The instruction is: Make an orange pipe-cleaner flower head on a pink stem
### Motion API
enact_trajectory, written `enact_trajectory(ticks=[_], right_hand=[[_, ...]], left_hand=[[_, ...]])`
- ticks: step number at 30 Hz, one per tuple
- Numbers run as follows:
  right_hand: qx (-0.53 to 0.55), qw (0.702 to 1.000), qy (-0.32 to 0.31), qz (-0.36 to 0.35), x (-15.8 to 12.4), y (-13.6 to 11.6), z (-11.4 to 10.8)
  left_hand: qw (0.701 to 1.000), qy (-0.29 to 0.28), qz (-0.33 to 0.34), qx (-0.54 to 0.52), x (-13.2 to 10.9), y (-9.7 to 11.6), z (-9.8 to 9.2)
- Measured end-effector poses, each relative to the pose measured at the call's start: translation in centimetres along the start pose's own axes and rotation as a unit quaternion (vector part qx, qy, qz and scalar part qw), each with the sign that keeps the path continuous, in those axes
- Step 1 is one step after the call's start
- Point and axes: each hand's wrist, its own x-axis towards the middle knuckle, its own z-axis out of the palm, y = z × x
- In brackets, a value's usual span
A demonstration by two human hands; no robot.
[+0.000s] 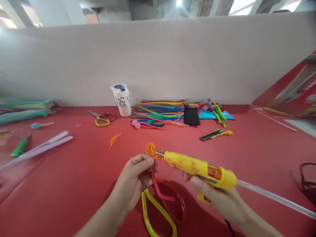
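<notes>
My left hand (134,184) pinches a small orange pipe-cleaner flower (151,149) on a red stem (158,189), held just above the red table. My right hand (217,197) grips a yellow hot glue gun (202,169) with a clear glue stick (274,199) sticking out of its back. The gun's metal nozzle touches the orange flower head. Under my hands lies a pair of scissors (160,214) with one yellow and one red handle loop.
A white cup (122,99), a second pair of scissors (102,118), a pile of coloured pipe cleaners (158,112), a black phone (191,116) and a yellow utility knife (216,133) lie at the back. Loose glue sticks (46,144) and a green tool (21,146) lie left. A grey partition (172,59) stands behind.
</notes>
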Motion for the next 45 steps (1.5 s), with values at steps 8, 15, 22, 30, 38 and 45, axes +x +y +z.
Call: enact_trajectory(ticks=[8,15,22,30,38,45], right_hand=[[-0.072,0.996,-0.006,-0.049,-0.1,0.1,0.0],[-0.086,0.995,0.001,-0.055,-0.2,0.2,0.0],[-0.091,0.994,0.035,-0.043,-0.2,-0.3,0.3],[-0.083,0.995,0.034,-0.037,-0.3,-0.3,0.4],[-0.058,0.996,0.059,-0.017,-0.2,-0.7,1.0],[-0.088,0.995,0.045,-0.032,-0.2,-0.5,0.7]], left_hand=[[1.000,-0.013,-0.002,-0.014,0.0,-0.2,-0.1],[1.000,-0.017,-0.002,-0.012,0.1,-0.3,-0.1],[1.000,-0.010,-0.006,-0.020,0.0,-0.2,0.0],[1.000,-0.013,-0.006,-0.023,-0.1,-0.3,0.1],[1.000,-0.011,-0.006,-0.023,0.0,-0.3,0.1],[1.000,-0.008,-0.006,-0.023,-0.1,-0.3,0.3]])
